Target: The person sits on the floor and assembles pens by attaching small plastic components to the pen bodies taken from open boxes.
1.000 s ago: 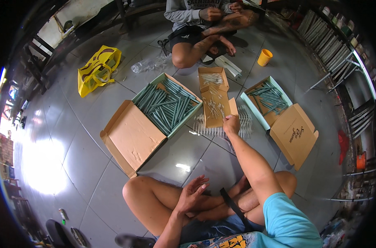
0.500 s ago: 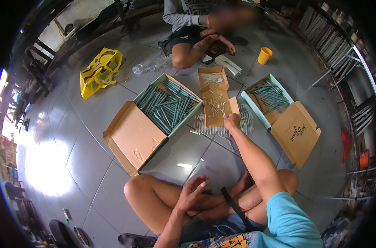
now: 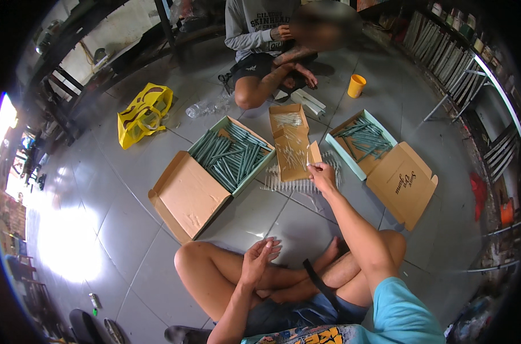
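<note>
My right hand [image 3: 323,175] is closed in a pinch at the lower right corner of a narrow open cardboard box [image 3: 287,168]. Between its fingertips is a small thin white stick [image 3: 309,164]. Many similar white sticks [image 3: 289,119] lie loose inside that box. Under and around its near end spread rows of thin clear pieces [image 3: 283,186], partly covered by the box. Over my crossed legs hovers my left hand [image 3: 258,259], fingers loosely bent and apart, seemingly holding nothing.
Dark green sticks fill a large open box [image 3: 190,192] on the left; a second box [image 3: 399,178] on the right holds more. A person [image 3: 266,51] sits opposite. Around are a yellow bag [image 3: 143,117], crumpled clear plastic [image 3: 209,108], an orange cup [image 3: 356,86] and a white block [image 3: 308,102].
My right hand has drawn slightly back from over the narrow box to its corner, pinching a white stick. My left fingers have curled a little. The person opposite has raised a hand.
</note>
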A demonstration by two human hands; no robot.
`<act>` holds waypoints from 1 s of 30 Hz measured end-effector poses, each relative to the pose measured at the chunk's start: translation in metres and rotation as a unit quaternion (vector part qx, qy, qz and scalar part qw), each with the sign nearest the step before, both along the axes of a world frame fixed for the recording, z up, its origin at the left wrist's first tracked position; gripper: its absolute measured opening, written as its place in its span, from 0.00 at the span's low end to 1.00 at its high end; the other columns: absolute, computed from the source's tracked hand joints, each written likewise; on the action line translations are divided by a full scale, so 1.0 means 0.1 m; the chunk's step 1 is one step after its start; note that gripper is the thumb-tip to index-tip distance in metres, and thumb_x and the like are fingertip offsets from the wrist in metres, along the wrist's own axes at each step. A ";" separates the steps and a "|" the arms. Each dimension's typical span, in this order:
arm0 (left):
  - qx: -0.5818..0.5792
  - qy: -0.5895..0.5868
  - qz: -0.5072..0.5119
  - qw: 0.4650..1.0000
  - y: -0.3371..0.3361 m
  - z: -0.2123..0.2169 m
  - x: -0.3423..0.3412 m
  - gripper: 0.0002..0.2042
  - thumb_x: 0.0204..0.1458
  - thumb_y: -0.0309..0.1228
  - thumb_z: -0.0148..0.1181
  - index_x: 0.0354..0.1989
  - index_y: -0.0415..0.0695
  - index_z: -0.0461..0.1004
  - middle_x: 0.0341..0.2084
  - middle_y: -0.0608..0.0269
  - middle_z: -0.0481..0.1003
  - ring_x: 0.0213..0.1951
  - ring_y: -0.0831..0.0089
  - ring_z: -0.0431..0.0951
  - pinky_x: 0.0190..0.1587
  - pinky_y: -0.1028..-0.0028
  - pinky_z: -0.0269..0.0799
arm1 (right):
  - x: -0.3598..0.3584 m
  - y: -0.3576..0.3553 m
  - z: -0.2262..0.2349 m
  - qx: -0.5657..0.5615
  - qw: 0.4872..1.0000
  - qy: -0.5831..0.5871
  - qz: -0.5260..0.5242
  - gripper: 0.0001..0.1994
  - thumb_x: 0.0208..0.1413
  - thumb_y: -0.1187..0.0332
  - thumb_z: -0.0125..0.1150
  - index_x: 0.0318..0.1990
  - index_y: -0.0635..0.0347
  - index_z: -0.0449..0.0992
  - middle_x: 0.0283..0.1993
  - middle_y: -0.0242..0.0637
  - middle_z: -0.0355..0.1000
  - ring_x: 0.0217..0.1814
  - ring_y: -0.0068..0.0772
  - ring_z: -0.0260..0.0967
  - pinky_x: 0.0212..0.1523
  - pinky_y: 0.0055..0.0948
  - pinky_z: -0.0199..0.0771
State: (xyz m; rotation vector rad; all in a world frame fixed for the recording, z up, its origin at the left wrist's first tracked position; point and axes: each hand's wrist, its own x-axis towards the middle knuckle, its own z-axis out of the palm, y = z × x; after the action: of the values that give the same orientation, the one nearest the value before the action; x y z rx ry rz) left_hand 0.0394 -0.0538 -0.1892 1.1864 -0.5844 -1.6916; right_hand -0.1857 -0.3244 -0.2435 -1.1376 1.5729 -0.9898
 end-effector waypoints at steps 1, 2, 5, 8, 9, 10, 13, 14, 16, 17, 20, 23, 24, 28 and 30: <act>-0.002 -0.022 0.024 0.999 -0.01 0.09 0.02 0.23 0.64 0.38 0.54 0.60 0.33 0.66 0.52 0.52 0.75 0.51 0.67 0.76 0.53 0.69 0.73 | 0.10 0.13 0.21 0.004 0.999 -0.042 0.023 0.09 0.60 0.68 0.63 0.40 0.65 0.77 0.29 0.29 0.73 0.26 0.18 0.70 0.27 0.18 0.70; -0.003 -0.043 0.046 0.998 -0.06 0.23 0.02 0.22 0.64 0.38 0.55 0.59 0.33 0.68 0.50 0.53 0.76 0.49 0.68 0.77 0.52 0.70 0.73 | 0.18 0.27 0.41 0.008 0.996 -0.082 0.044 0.09 0.59 0.68 0.63 0.39 0.66 0.77 0.29 0.30 0.74 0.26 0.18 0.70 0.27 0.19 0.70; -0.049 -0.092 0.103 0.989 -0.29 0.54 0.08 0.22 0.63 0.38 0.56 0.57 0.33 0.70 0.47 0.54 0.78 0.44 0.72 0.78 0.49 0.72 0.75 | 0.43 0.67 0.90 -0.016 0.981 -0.153 0.121 0.09 0.61 0.68 0.62 0.40 0.65 0.77 0.31 0.30 0.75 0.28 0.17 0.70 0.30 0.20 0.72; -0.113 -0.131 0.156 0.973 -0.49 1.11 0.16 0.23 0.63 0.39 0.57 0.59 0.32 0.69 0.47 0.55 0.77 0.43 0.73 0.78 0.49 0.73 0.75 | 0.72 1.11 1.45 -0.073 0.955 -0.181 0.223 0.08 0.61 0.68 0.62 0.39 0.66 0.77 0.31 0.30 0.75 0.29 0.18 0.70 0.33 0.20 0.73; -0.136 -0.147 0.175 0.964 -0.53 1.33 0.17 0.23 0.63 0.39 0.57 0.59 0.32 0.68 0.47 0.56 0.77 0.44 0.74 0.78 0.49 0.73 0.75 | 0.79 1.26 1.68 -0.103 0.950 -0.165 0.244 0.08 0.61 0.68 0.62 0.39 0.66 0.77 0.31 0.30 0.75 0.30 0.19 0.71 0.34 0.21 0.73; -0.152 -0.173 0.187 0.955 -0.56 1.53 0.19 0.23 0.63 0.39 0.56 0.59 0.33 0.68 0.47 0.57 0.77 0.44 0.74 0.77 0.49 0.72 0.75 | 0.82 1.39 1.82 -0.117 0.946 -0.169 0.253 0.08 0.60 0.69 0.62 0.39 0.67 0.77 0.31 0.31 0.75 0.31 0.19 0.71 0.36 0.21 0.74; -0.229 -0.206 0.180 0.934 -0.60 1.89 0.23 0.23 0.63 0.38 0.56 0.60 0.33 0.68 0.49 0.58 0.76 0.45 0.74 0.77 0.51 0.72 0.74 | 0.86 1.76 2.14 -0.153 0.935 -0.210 0.242 0.07 0.60 0.71 0.62 0.39 0.66 0.77 0.32 0.32 0.75 0.33 0.18 0.71 0.38 0.22 0.75; -0.249 -0.236 0.132 0.930 -0.56 2.09 0.17 0.22 0.63 0.38 0.56 0.58 0.33 0.69 0.46 0.59 0.78 0.47 0.74 0.77 0.53 0.72 0.72 | 0.80 1.90 2.16 -0.163 0.927 -0.233 0.245 0.06 0.60 0.72 0.62 0.38 0.66 0.77 0.35 0.32 0.74 0.36 0.18 0.71 0.41 0.23 0.75; -0.255 -0.231 0.119 0.931 -0.45 2.22 0.13 0.21 0.62 0.34 0.58 0.57 0.31 0.70 0.44 0.55 0.78 0.47 0.72 0.78 0.53 0.72 0.73 | 0.74 2.03 2.15 -0.140 0.917 -0.264 0.264 0.06 0.60 0.72 0.62 0.39 0.67 0.77 0.36 0.31 0.74 0.38 0.19 0.71 0.41 0.24 0.75; -0.258 -0.225 0.111 0.933 -0.40 2.27 0.10 0.20 0.61 0.33 0.59 0.56 0.30 0.70 0.43 0.53 0.79 0.47 0.72 0.78 0.53 0.72 0.73 | 0.71 2.07 2.16 -0.128 0.913 -0.277 0.272 0.06 0.59 0.72 0.62 0.39 0.67 0.77 0.36 0.31 0.74 0.38 0.19 0.71 0.42 0.24 0.75; -0.231 -0.193 0.136 0.944 -0.27 2.36 -0.06 0.16 0.61 0.33 0.60 0.50 0.31 0.74 0.38 0.54 0.80 0.41 0.73 0.79 0.49 0.74 0.75 | 0.59 2.19 2.24 -0.142 0.916 -0.238 0.289 0.04 0.59 0.74 0.61 0.38 0.65 0.78 0.37 0.33 0.74 0.39 0.21 0.73 0.42 0.25 0.75; -0.244 -0.167 0.143 0.944 -0.25 2.35 -0.18 0.14 0.62 0.33 0.59 0.48 0.34 0.75 0.35 0.59 0.80 0.37 0.76 0.78 0.44 0.77 0.72 | 0.51 2.23 2.28 -0.215 0.916 -0.191 0.279 0.03 0.57 0.75 0.62 0.38 0.65 0.78 0.37 0.36 0.75 0.39 0.24 0.75 0.41 0.24 0.76; -0.253 -0.157 0.145 0.944 -0.25 2.35 -0.22 0.14 0.62 0.34 0.59 0.48 0.36 0.76 0.34 0.61 0.80 0.35 0.77 0.78 0.42 0.78 0.71 | 0.49 2.24 2.29 -0.248 0.913 -0.175 0.274 0.03 0.57 0.75 0.63 0.37 0.65 0.78 0.38 0.37 0.75 0.39 0.25 0.75 0.41 0.24 0.76; -0.254 -0.133 0.137 0.948 -0.24 2.39 -0.32 0.13 0.63 0.33 0.57 0.48 0.35 0.75 0.31 0.61 0.79 0.33 0.76 0.78 0.40 0.77 0.71 | 0.43 2.25 2.36 -0.317 0.895 -0.134 0.286 0.04 0.55 0.75 0.65 0.37 0.65 0.78 0.38 0.38 0.75 0.37 0.27 0.76 0.38 0.24 0.77; -0.255 -0.106 0.131 0.952 -0.23 2.40 -0.34 0.12 0.63 0.32 0.57 0.48 0.35 0.74 0.29 0.61 0.79 0.32 0.75 0.77 0.39 0.77 0.71 | 0.42 2.27 2.41 -0.345 0.883 -0.113 0.297 0.06 0.54 0.75 0.66 0.38 0.64 0.78 0.39 0.38 0.75 0.37 0.27 0.76 0.37 0.24 0.77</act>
State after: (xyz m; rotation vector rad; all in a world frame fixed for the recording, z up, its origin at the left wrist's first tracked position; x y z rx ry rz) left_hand 0.0055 -0.0771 0.0505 1.0145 -0.8909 -1.1030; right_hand -0.1438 -0.0972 -0.0020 -1.7701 0.5879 -1.2192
